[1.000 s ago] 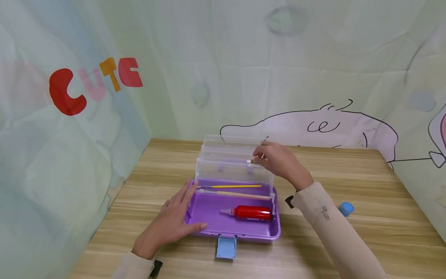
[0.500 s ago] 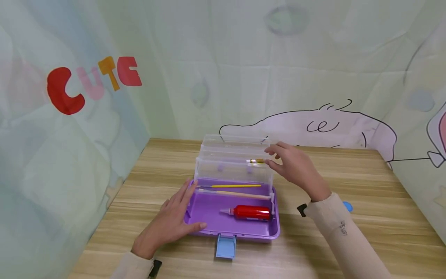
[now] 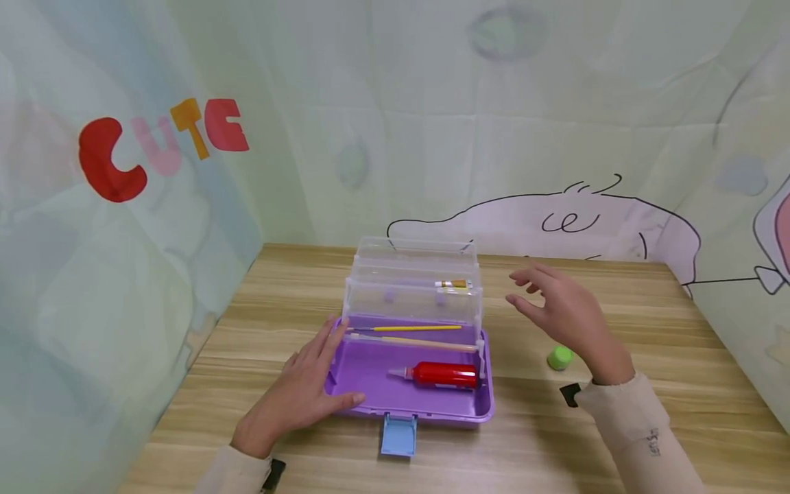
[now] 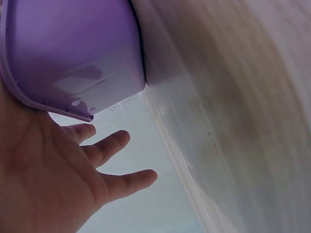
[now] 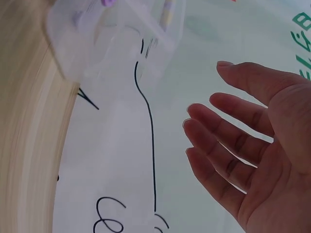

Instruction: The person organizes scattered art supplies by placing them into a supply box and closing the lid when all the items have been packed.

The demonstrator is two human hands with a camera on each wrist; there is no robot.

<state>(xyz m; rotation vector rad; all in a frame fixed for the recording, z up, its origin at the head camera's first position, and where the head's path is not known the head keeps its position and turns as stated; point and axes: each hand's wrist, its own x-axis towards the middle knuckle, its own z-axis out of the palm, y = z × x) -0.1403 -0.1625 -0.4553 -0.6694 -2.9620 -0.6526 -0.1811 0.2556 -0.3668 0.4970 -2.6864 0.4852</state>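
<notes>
My left hand [image 3: 302,387] rests on the left rim of a purple box [image 3: 382,405], its fingers spread; the left wrist view shows the palm beside the purple wall [image 4: 73,43]. To the right of the box my right hand [image 3: 564,309] hovers in the air with loosely bent fingers and nothing in it. Clear stepped trays [image 3: 410,298] rise at the back of the box. A small paint tube [image 3: 455,283], gold with a white cap, lies in one of them. Lower down are a yellow paintbrush [image 3: 420,328] and a pale-handled paintbrush [image 3: 426,342]. A red bottle [image 3: 444,374] lies on the box floor.
A small green-lidded jar [image 3: 559,357] stands on the wooden table [image 3: 524,425], below my right hand. The box's blue latch [image 3: 399,437] hangs out at the front. A printed cloth [image 3: 308,137] closes off the back and left side.
My right hand has let go of the paint tube in the clear tray and moved right, away from the box. The blue jar is hidden now and the green-lidded jar shows. My left hand stays put.
</notes>
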